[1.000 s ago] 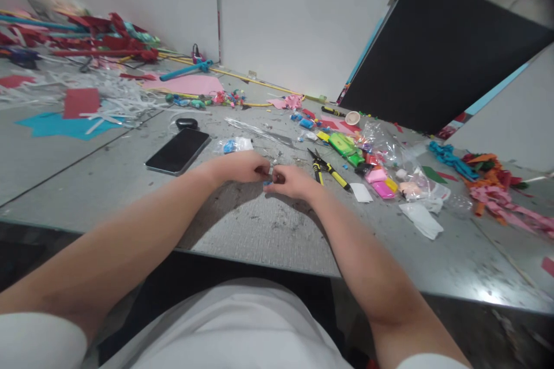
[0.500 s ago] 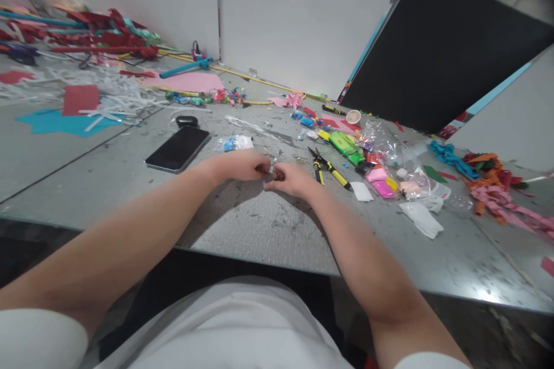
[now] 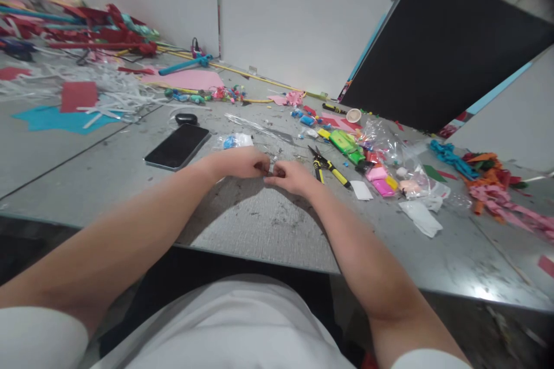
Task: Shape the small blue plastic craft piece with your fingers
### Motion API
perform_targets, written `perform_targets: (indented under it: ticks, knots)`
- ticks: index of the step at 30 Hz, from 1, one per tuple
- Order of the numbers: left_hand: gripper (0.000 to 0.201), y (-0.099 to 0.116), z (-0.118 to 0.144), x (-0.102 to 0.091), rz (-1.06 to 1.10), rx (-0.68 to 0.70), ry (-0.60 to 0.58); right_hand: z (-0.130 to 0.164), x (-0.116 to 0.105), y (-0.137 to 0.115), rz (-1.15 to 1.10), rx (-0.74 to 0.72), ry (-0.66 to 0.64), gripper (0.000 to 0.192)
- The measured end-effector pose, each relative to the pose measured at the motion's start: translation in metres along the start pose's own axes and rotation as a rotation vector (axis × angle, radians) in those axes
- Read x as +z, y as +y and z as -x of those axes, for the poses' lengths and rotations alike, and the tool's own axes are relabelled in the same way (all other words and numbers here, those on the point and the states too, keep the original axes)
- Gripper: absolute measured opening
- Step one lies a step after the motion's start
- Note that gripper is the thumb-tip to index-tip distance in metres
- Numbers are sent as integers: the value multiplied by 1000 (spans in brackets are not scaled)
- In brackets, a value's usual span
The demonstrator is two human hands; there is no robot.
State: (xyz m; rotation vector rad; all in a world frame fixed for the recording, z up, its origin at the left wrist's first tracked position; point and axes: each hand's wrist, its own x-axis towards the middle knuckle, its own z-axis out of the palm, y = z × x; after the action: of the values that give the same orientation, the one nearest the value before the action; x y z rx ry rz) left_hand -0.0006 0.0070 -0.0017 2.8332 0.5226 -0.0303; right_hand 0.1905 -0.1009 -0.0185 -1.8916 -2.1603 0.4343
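Observation:
My left hand point(image 3: 248, 162) and my right hand point(image 3: 292, 176) meet above the table point(image 3: 259, 219), fingertips almost touching. Both are closed in a pinch. Whatever they hold between them is tiny and mostly hidden; I cannot make it out. Just right of my right hand lie pliers point(image 3: 328, 167) with yellow and black handles, their jaws apart. Behind my left hand is a small clear bag with something blue point(image 3: 230, 142) in it. Thin wires point(image 3: 259, 128) lie in a bundle beyond both hands.
A phone point(image 3: 178, 146) and a black case point(image 3: 186, 119) lie to the left. Bright clay packets point(image 3: 346, 145), clear plastic wrap point(image 3: 385, 141) and white paper scraps point(image 3: 420, 218) spread to the right. Paper strips point(image 3: 110, 92) cover the far left. A black panel point(image 3: 445, 49) leans behind.
Both hands stay together in nearly the same place, with only a slight shift of the fingers. The objects on the table have not moved.

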Motion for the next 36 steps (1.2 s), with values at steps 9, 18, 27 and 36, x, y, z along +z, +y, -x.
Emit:
perform_targets:
  ticks: [9, 18, 27, 36]
  knots:
    - [27, 1, 0, -2, -14, 21, -7, -3, 6, 2, 24, 52, 67, 34]
    - [28, 4, -3, 0, -14, -25, 52, -5, 6, 11, -77, -12, 99, 35]
    - [30, 6, -1, -4, 87, -91, 149, -9, 10, 20, -272, -94, 125, 34]
    - [31, 13, -1, -6, 240, -190, 176, -14, 18, 20, -517, 6, 95, 29]
